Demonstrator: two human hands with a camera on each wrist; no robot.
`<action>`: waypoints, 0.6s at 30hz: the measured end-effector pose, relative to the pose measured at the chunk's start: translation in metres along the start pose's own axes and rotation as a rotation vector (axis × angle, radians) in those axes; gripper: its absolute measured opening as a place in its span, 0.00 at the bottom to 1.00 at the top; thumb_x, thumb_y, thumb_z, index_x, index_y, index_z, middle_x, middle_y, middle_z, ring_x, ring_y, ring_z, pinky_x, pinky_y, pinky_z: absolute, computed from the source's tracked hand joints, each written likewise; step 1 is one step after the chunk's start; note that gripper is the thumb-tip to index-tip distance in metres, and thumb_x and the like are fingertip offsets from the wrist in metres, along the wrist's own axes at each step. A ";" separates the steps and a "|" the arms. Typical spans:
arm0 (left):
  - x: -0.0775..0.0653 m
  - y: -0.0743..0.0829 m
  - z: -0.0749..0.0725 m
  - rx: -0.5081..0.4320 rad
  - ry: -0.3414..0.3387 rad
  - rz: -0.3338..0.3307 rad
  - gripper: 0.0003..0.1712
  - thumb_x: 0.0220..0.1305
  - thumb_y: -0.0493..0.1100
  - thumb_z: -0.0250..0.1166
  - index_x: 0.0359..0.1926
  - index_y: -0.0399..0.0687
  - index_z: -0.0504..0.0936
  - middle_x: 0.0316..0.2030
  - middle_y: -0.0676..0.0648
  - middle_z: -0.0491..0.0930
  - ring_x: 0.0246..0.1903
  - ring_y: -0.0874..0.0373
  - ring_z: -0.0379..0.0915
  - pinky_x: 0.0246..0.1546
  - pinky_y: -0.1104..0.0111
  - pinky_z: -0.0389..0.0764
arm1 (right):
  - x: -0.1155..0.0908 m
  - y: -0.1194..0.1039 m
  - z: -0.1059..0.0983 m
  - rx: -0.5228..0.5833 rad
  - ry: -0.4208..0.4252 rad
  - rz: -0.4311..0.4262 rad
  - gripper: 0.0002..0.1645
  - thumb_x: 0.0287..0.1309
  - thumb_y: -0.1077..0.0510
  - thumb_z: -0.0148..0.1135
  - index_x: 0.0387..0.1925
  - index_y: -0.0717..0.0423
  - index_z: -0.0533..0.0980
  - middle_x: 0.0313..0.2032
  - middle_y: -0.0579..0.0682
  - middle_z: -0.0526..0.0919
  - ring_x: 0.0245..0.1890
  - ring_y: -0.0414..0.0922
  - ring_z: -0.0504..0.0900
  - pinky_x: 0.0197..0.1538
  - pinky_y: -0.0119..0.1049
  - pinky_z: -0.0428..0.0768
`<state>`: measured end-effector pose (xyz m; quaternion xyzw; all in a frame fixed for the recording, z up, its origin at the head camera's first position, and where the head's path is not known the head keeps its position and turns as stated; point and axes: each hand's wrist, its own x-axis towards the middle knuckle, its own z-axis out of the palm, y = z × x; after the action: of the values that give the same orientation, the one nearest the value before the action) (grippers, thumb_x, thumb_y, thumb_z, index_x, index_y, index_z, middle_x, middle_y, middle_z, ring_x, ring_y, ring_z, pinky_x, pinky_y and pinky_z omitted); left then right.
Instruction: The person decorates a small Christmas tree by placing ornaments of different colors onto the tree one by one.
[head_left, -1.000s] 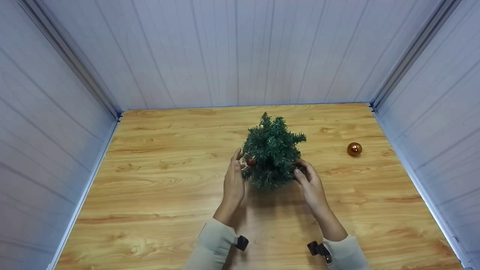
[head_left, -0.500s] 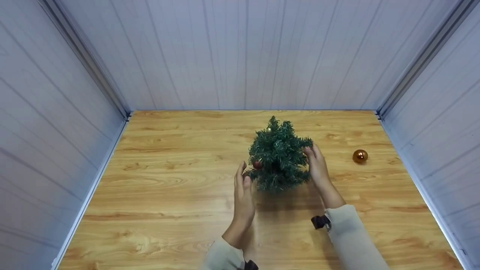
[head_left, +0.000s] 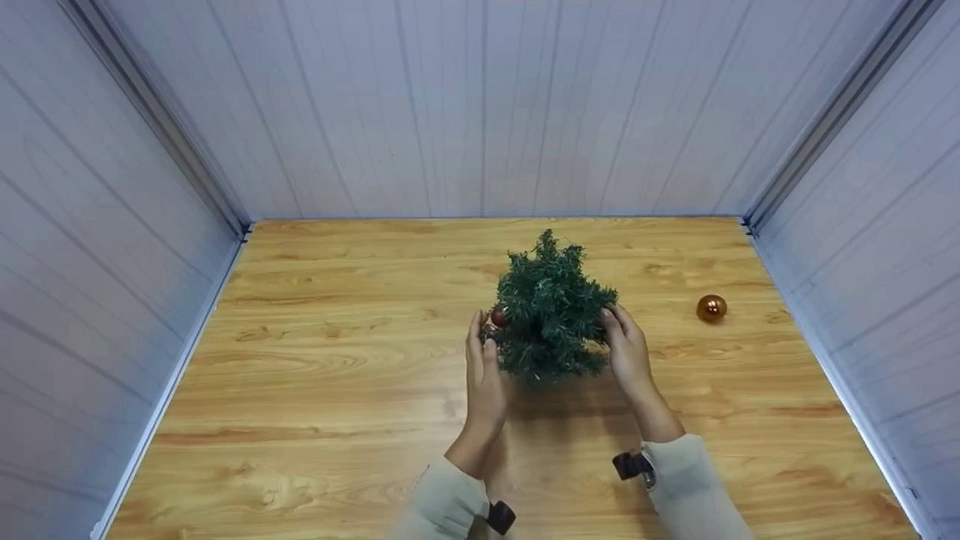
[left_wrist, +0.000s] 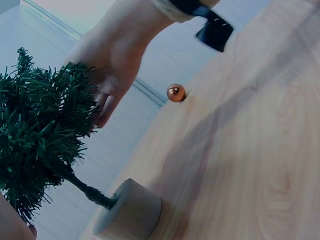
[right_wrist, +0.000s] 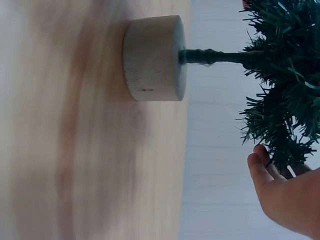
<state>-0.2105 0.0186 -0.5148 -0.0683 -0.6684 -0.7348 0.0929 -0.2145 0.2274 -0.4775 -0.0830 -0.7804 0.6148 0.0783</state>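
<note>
A small green artificial Christmas tree (head_left: 551,304) stands upright on a round wooden base (right_wrist: 155,60), which shows in the wrist views. My left hand (head_left: 486,390) holds its left branches, thumb on the near side and fingers behind. Close to those fingers hangs a red ball ornament (head_left: 499,316), with a darker, partly hidden bauble (head_left: 491,333) below it. My right hand (head_left: 628,352) grips the branches on the right; in the right wrist view its thumb and fingers meet the branch tips. Foliage covers part of the fingertips.
A shiny copper-gold ball ornament (head_left: 711,308) lies on the wood-grain tabletop (head_left: 337,360), to the right of the tree. Pale panelled walls (head_left: 480,112) enclose the table at the back and both sides. Black wrist cameras sit below both hands.
The tree has turned a little, its red ornament shifting left. My right hand moved up along the branches, then slightly back down. The loose ball stays where it was.
</note>
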 end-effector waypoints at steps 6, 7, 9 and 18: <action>0.005 0.000 -0.008 0.010 0.000 -0.020 0.29 0.80 0.50 0.36 0.77 0.51 0.51 0.75 0.43 0.52 0.75 0.46 0.45 0.70 0.45 0.54 | -0.012 0.008 0.006 0.136 0.029 -0.004 0.32 0.78 0.53 0.37 0.73 0.69 0.53 0.71 0.69 0.58 0.72 0.61 0.58 0.71 0.54 0.60; 0.006 0.000 -0.011 0.004 0.003 -0.019 0.29 0.80 0.50 0.36 0.77 0.51 0.51 0.75 0.42 0.52 0.75 0.46 0.46 0.70 0.45 0.54 | -0.012 0.008 0.008 0.147 0.031 -0.008 0.31 0.78 0.54 0.37 0.73 0.69 0.54 0.71 0.69 0.58 0.72 0.62 0.58 0.71 0.55 0.60; 0.008 0.001 -0.017 -0.007 0.021 -0.015 0.29 0.80 0.49 0.36 0.77 0.50 0.52 0.74 0.42 0.54 0.74 0.46 0.47 0.70 0.45 0.54 | -0.012 0.008 0.013 0.158 0.018 -0.024 0.31 0.78 0.53 0.37 0.73 0.69 0.55 0.71 0.69 0.57 0.72 0.62 0.58 0.71 0.54 0.61; 0.010 0.004 -0.039 -0.005 0.064 -0.009 0.30 0.80 0.51 0.34 0.77 0.50 0.51 0.75 0.42 0.53 0.75 0.46 0.45 0.71 0.45 0.50 | -0.010 0.007 0.026 0.178 -0.028 -0.100 0.30 0.78 0.55 0.38 0.69 0.74 0.59 0.71 0.69 0.59 0.68 0.66 0.64 0.69 0.50 0.65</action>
<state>-0.2187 -0.0212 -0.5127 -0.0421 -0.6635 -0.7387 0.1106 -0.2107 0.2023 -0.4908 -0.0278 -0.7270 0.6780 0.1050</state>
